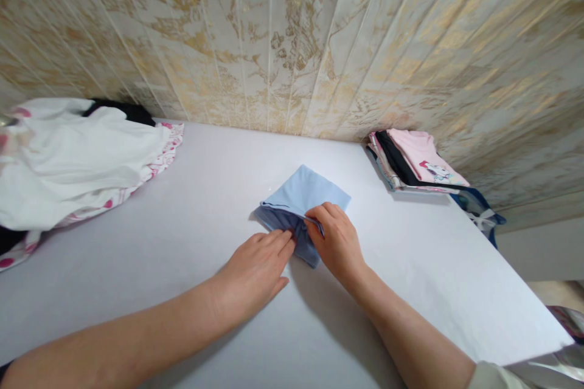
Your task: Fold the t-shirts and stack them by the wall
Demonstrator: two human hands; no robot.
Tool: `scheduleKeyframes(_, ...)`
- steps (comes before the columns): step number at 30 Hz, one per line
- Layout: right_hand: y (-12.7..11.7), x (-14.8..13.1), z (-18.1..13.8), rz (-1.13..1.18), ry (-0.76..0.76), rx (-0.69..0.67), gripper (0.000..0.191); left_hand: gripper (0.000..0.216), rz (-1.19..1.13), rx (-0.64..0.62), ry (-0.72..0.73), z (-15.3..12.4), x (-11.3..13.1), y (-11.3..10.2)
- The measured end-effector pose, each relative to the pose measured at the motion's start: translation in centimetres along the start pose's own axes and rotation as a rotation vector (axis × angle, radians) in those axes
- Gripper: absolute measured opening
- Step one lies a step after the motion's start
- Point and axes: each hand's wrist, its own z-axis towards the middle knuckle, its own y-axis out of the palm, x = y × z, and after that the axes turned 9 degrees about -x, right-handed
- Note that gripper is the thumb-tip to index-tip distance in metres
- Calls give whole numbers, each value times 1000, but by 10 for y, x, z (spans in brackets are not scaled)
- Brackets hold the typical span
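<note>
A small folded light-blue garment (pixel 305 193) lies near the middle of the white table (pixel 191 213). My left hand (pixel 253 271) rests flat on the table with its fingers stretched out, the fingertips touching the garment's near left edge. My right hand (pixel 336 240) lies on the garment's near right corner, its fingers curled and pinching the folded edge of the cloth.
A loose heap of white and pink-patterned clothes (pixel 68 161) covers the table's left end. A neat stack of folded clothes (pixel 417 161), a pink one on top, sits at the back right against the marbled wall (pixel 292 36). The table's right edge drops off near a dark blue item (pixel 479 209).
</note>
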Motion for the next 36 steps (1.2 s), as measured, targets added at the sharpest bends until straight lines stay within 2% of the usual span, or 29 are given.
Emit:
scheduleKeyframes(2,-2,-4,-2,-6,-31,-24,12,50,23,-14,-7,0,2,-1)
scheduleKeyframes(6,2,-9,-5,-51,-52,-191,9,52,9,-14,-22,-1,6,-3)
scheduleKeyframes(8,3,-8,-5,-35,-46,-204,8,48,-24,-14,-14,-2,6,-9)
scheduleKeyframes(10,3,-7,-5,10,-56,-175,13,34,-68,-13,1,-2,1,-18)
scheduleKeyframes(13,-2,-3,-5,83,-56,-109,19,21,-87,102,-57,3,-17,-31)
scheduleKeyframes(16,-8,5,-3,128,14,-48,18,29,-74,253,-190,11,-45,-29)
scheduleKeyframes(18,-11,10,-2,151,72,-63,16,33,-129,271,-198,17,-62,-21)
scheduleKeyframes(22,-17,14,-3,187,120,-249,9,28,-217,266,-169,22,-77,-12)
scheduleKeyframes(29,-27,2,-13,95,88,-466,24,12,-182,337,-243,16,-58,-38)
scheduleKeyframes(31,-26,2,-14,73,72,-496,27,13,-181,299,-270,13,-53,-39)
scheduleKeyframes(36,-25,7,-15,106,35,-507,29,18,-149,75,-273,12,-56,-26)
